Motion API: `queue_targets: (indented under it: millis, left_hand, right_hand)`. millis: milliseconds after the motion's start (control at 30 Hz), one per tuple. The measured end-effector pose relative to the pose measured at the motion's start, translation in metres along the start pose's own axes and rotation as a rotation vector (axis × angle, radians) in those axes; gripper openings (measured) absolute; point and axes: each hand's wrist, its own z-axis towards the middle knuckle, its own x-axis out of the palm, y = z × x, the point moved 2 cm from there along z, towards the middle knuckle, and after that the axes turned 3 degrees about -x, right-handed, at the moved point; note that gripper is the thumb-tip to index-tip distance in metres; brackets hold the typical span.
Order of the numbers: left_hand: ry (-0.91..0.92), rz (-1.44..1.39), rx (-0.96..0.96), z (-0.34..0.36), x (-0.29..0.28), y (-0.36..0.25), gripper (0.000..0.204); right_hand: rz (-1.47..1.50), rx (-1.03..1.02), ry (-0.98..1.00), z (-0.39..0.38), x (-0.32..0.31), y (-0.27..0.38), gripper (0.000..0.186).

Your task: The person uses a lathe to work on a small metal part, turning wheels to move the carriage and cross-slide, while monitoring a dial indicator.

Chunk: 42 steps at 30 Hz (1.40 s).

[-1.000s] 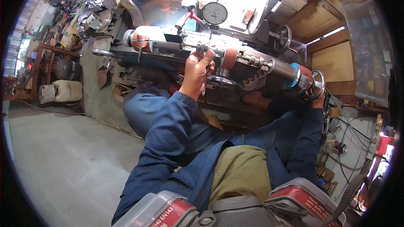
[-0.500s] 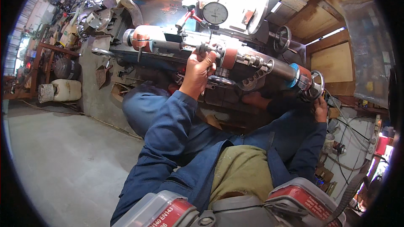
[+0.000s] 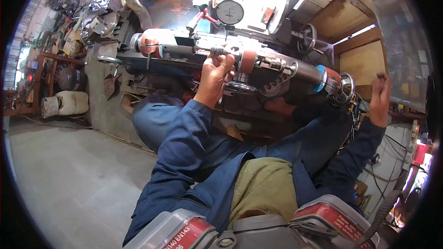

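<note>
A long machine bed carries a row of metal parts between a red-painted headstock [image 3: 151,43] at the left and a tailstock barrel [image 3: 307,77] with a blue ring. My left hand [image 3: 215,73] is closed around a slim metal shaft [image 3: 220,50] in the middle of this row, its fingertips partly hidden. Just above that hand stands a round dial gauge [image 3: 229,12] on a red-jointed arm [image 3: 203,16]. My right hand [image 3: 380,101] is raised at the far right, apart from the tailstock handwheel [image 3: 347,88]. Its fingers point up, holding nothing visible.
A second handwheel [image 3: 306,38] sits behind the bed, and another lies below my left hand. A white jerrycan [image 3: 71,101] stands on the floor at left, below a cluttered bench. Wooden panels and a hanging plastic sheet [image 3: 401,50] border the right.
My right hand has let go of the tailstock handwheel and moved up and to the right. The left hand keeps its grip on the shaft. The whole view has shifted slightly.
</note>
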Motion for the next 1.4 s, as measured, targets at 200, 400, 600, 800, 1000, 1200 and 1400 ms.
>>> queue_targets:
  millis: [200,400,600,800,1000,1200,1400]
  left_hand:
    - [-0.014,-0.008,-0.027,-0.001,-0.002,-0.006,0.039]
    - [0.007,0.014,-0.049,0.002,-0.002,-0.004,0.036]
    - [0.008,0.023,-0.065,0.001,-0.004,-0.005,0.031]
    - [0.009,-0.010,-0.059,0.001,-0.004,-0.004,0.034]
    - [0.004,-0.039,-0.058,0.003,-0.005,0.000,0.035]
    - [-0.005,-0.017,-0.052,0.005,-0.010,0.001,0.041]
    - [0.000,-0.026,-0.022,0.004,-0.007,0.001,0.039]
  right_hand:
    - [0.504,-0.292,0.386,0.046,0.103,0.113,0.010]
    - [0.540,-0.342,0.600,0.052,0.195,0.133,0.006]
    - [0.523,-0.288,0.691,0.045,0.218,0.131,0.014]
    - [0.532,-0.261,0.727,0.046,0.222,0.132,0.010]
    - [0.573,-0.246,0.780,0.046,0.229,0.124,0.010]
    - [0.404,-0.357,0.667,0.045,0.213,0.141,0.015]
    - [0.280,-0.490,0.516,0.039,0.213,0.151,0.014]
